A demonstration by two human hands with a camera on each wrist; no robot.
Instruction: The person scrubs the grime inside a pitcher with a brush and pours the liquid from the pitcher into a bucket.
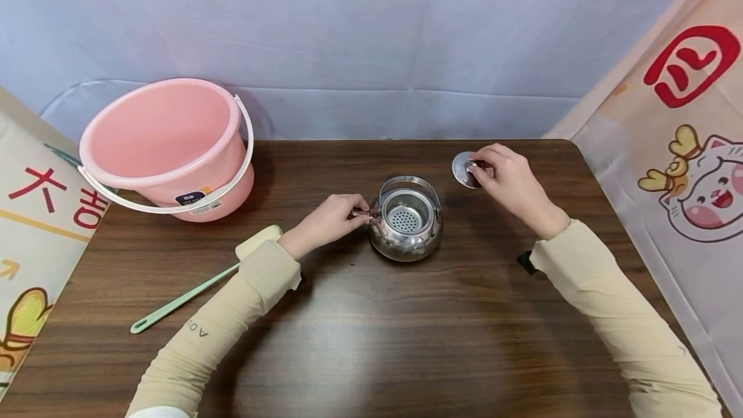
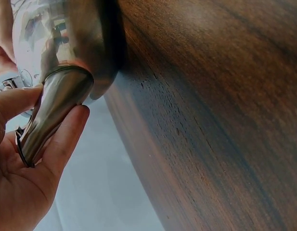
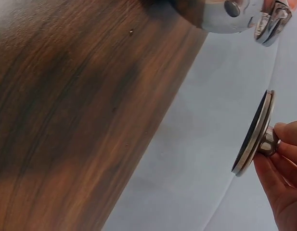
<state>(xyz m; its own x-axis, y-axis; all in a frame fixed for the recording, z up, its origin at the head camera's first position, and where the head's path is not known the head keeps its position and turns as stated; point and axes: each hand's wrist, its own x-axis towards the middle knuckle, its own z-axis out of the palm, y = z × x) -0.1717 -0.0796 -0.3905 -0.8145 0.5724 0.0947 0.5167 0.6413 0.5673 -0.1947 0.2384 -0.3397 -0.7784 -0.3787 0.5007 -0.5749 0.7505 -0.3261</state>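
Observation:
A shiny steel teapot stands uncovered on the dark wooden table, with a perforated strainer inside its mouth. Its hoop handle leans toward the back. My left hand pinches the spout between thumb and fingers on the teapot's left side. To the right of the teapot, my right hand grips the round steel lid by its knob. In the right wrist view the lid is tilted on edge, apart from the teapot.
A pink bucket with a white handle stands at the back left. In front of it lies a brush-like tool with a pale head and green handle, partly hidden by the left sleeve. A pale cloth wall rises behind the table.

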